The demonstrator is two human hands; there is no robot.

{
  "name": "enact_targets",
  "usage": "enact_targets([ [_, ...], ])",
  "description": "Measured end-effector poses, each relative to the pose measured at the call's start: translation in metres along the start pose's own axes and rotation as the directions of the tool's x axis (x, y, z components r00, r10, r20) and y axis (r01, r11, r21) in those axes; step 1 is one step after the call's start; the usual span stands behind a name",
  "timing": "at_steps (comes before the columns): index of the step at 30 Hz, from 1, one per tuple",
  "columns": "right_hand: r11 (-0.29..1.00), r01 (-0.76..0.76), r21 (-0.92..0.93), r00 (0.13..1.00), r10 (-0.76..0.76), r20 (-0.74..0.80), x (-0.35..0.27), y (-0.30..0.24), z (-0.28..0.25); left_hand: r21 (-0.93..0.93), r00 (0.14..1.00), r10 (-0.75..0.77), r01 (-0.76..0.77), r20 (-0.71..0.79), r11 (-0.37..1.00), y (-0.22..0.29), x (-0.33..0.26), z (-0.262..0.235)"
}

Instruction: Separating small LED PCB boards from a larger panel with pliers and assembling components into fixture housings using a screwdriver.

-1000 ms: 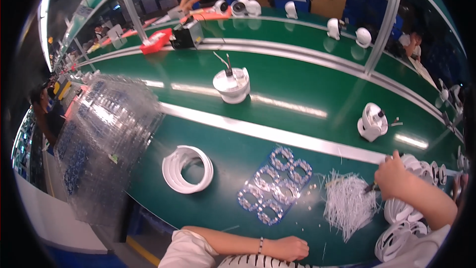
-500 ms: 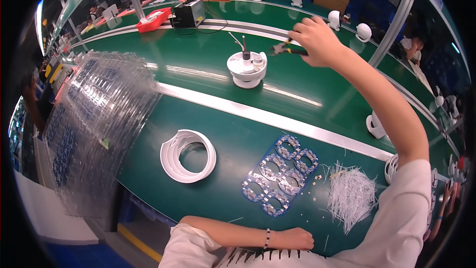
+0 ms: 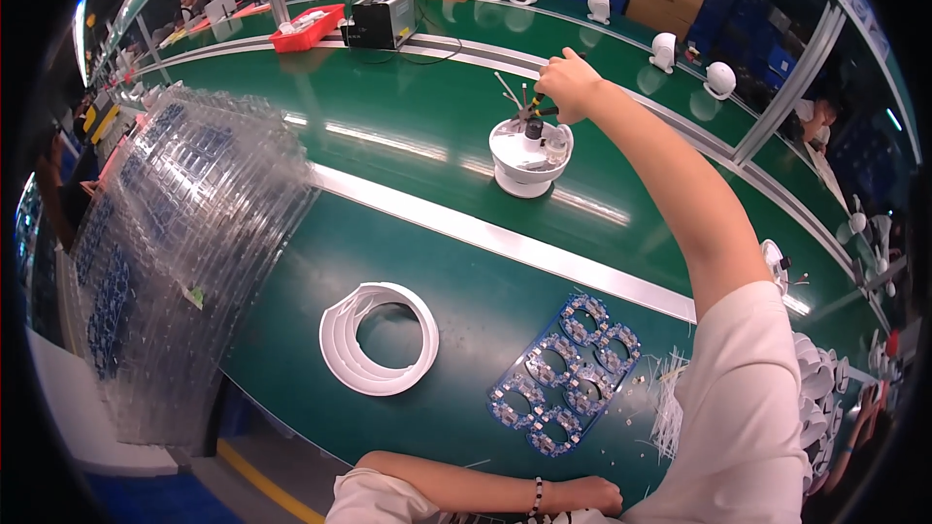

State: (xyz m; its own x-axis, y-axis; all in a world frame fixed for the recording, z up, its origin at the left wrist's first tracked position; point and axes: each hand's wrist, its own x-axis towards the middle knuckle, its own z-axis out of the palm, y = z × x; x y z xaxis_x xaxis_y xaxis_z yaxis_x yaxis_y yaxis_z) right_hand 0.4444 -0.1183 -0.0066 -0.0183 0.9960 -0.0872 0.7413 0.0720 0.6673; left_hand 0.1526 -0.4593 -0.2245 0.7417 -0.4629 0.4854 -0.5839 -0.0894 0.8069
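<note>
The white round housing point(image 3: 529, 157) stands upright on the green conveyor belt point(image 3: 408, 107), past the pale strip that edges the near bench, with thin wires rising from its top. The right hand point(image 3: 566, 85) is stretched out over it at full arm's length, fingers curled together around a small dark-handled tool point(image 3: 532, 113) whose tip meets the top of the housing. Half a second ago that hand was further along the belt, beyond the housing and to its right, gripping the tool in the air; it has since come back and down onto the unit. A second ago it lay near the bundle of white cable ties point(image 3: 668, 408) at the right of the bench. The left hand point(image 3: 592, 497) rests at the bench's near edge, forearm flat, a bead bracelet on the wrist, fingers loosely bent and holding nothing; it has barely shifted across the three moments. Just ahead of it lies the blue panel of ring-shaped circuit boards point(image 3: 565, 372), and to the left of that a stack of white plastic rings point(image 3: 379, 338). A tall leaning pile of clear plastic trays point(image 3: 184, 233) fills the left side. More white housings point(image 3: 663, 50) stand on the far belt, beside a red tray point(image 3: 309, 27) and a grey box-shaped device point(image 3: 381, 17).
</note>
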Motion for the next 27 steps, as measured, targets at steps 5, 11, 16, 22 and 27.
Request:
enact_targets([
  [5,0.999,0.039,0.027,0.998,-0.04,0.048,-0.002,0.005,0.005,-0.019,1.0,0.005,-0.005,0.001,1.0,-0.012,0.001,0.011],
  [11,1.0,0.022,0.019,0.988,-0.024,0.151,-0.013,0.011,0.0,-0.04,1.0,0.011,-0.011,0.002,0.999,-0.005,0.001,-0.001],
  [16,1.0,0.023,0.013,0.985,-0.025,0.169,-0.013,0.004,0.005,-0.04,1.0,0.009,-0.009,0.002,0.999,-0.009,0.001,0.002],
  [22,0.992,0.089,0.093,0.987,-0.101,0.129,-0.026,0.005,-0.001,-0.025,0.998,0.068,-0.068,-0.002,0.997,-0.009,0.0,0.006],
  [27,0.981,0.18,0.065,0.983,-0.178,-0.041,-0.052,0.006,-0.015,0.015,0.996,0.083,-0.082,-0.016,0.996,-0.008,-0.005,0.013],
])
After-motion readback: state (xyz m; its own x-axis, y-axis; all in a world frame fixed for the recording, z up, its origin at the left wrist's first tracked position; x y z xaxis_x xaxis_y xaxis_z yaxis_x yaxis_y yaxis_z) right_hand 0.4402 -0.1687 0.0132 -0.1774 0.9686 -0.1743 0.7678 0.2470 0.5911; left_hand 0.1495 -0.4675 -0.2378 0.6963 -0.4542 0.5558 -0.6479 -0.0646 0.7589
